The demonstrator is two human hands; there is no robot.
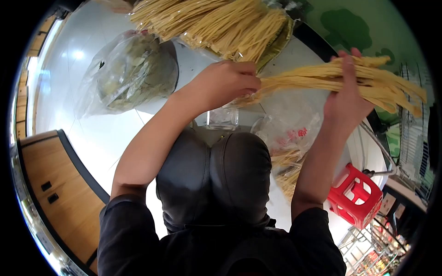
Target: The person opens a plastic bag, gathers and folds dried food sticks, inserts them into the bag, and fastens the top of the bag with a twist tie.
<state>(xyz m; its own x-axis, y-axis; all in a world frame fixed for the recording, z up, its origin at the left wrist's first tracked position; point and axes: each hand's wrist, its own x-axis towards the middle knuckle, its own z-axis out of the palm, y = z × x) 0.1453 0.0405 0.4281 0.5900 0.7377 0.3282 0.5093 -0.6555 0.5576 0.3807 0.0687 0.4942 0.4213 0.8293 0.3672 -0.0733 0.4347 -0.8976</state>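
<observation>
A bundle of long, yellow dried bean curd sticks (299, 78) stretches between my two hands, above the floor. My left hand (228, 85) is closed at the bundle's narrow left end, its fingertips pinched together. Around the thicker right part wraps my right hand (346, 94), thumb over the top, with the loose ends hanging out to the right. Beyond the hands lies a large pile of the same sticks in clear plastic (216, 25). Just below my left hand is a small clear plastic box (222, 119).
A clear bag of dried leaves (133, 76) sits at the left. Near my right knee lies a plastic bag with red print (294, 133), with more sticks beside it. A red stool (357, 195) and wire cart (368, 248) stand right; a wooden cabinet (64, 188) stands left.
</observation>
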